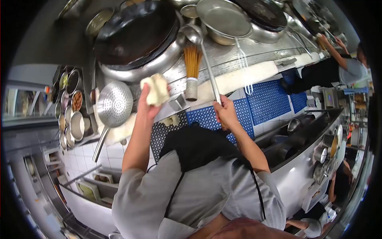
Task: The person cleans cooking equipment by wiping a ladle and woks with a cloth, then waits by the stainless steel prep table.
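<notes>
A folded cream-coloured cloth (pixel 155 90) is gripped in my left hand (pixel 148 102), held up in front of the large black wok (pixel 135 36). My right hand (pixel 226 111) is closed around the handle of a long metal ladle (pixel 209 71). The ladle's bowl rests up by the stove top, near the wok's right side. Between my hands a bamboo wok brush (pixel 191 73) lies on the stove's front edge, bristles away from me. Left of my left hand is a perforated skimmer (pixel 115 104), its handle pointing toward me.
A wide metal strainer (pixel 224 18) sits over a pot at the back. Several ingredient bowls (pixel 76 101) stand at the left. Blue perforated mats (pixel 268 99) cover the floor. A co-worker (pixel 338 67) stands at the stove on the right. Behind me runs a steel counter (pixel 294 175).
</notes>
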A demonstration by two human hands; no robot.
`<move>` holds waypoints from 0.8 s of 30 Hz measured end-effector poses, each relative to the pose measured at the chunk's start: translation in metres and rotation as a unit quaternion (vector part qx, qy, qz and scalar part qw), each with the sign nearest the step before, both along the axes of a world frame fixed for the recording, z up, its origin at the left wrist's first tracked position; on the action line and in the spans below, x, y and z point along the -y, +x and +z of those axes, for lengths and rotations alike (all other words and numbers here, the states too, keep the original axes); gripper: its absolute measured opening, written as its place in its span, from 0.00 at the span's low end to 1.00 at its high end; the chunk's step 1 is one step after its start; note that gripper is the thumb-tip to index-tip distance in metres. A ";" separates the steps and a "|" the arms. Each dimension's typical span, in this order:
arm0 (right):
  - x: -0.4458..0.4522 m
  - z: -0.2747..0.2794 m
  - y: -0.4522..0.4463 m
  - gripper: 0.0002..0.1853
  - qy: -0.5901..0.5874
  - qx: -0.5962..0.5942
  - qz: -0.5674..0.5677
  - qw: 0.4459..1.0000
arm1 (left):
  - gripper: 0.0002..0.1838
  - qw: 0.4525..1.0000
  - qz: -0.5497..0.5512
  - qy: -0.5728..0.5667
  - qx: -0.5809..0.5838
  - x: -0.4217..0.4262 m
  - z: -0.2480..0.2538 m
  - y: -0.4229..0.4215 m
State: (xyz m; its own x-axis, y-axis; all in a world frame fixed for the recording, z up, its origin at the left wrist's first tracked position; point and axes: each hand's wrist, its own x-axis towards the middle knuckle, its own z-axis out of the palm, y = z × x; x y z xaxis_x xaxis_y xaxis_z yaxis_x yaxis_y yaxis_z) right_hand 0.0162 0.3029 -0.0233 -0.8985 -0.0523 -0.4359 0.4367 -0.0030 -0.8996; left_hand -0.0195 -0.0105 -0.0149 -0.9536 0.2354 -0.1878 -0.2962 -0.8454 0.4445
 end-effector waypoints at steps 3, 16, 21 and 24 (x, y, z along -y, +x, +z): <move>-0.001 0.020 0.015 0.17 0.052 -0.039 0.013 0.998 | 0.34 0.993 -0.027 -0.113 0.003 -0.019 0.005 -0.005; 0.027 0.090 0.011 0.28 0.461 -0.488 0.017 0.741 | 0.37 0.962 0.072 -0.232 -0.127 -0.158 0.054 -0.028; 0.013 0.100 0.023 0.29 0.492 -0.485 0.064 0.720 | 0.33 0.978 0.099 -0.159 -0.095 -0.140 0.074 -0.059; -0.005 0.117 0.042 0.29 0.302 -0.343 0.137 0.879 | 0.29 0.989 0.072 -0.082 -0.101 -0.123 0.071 -0.079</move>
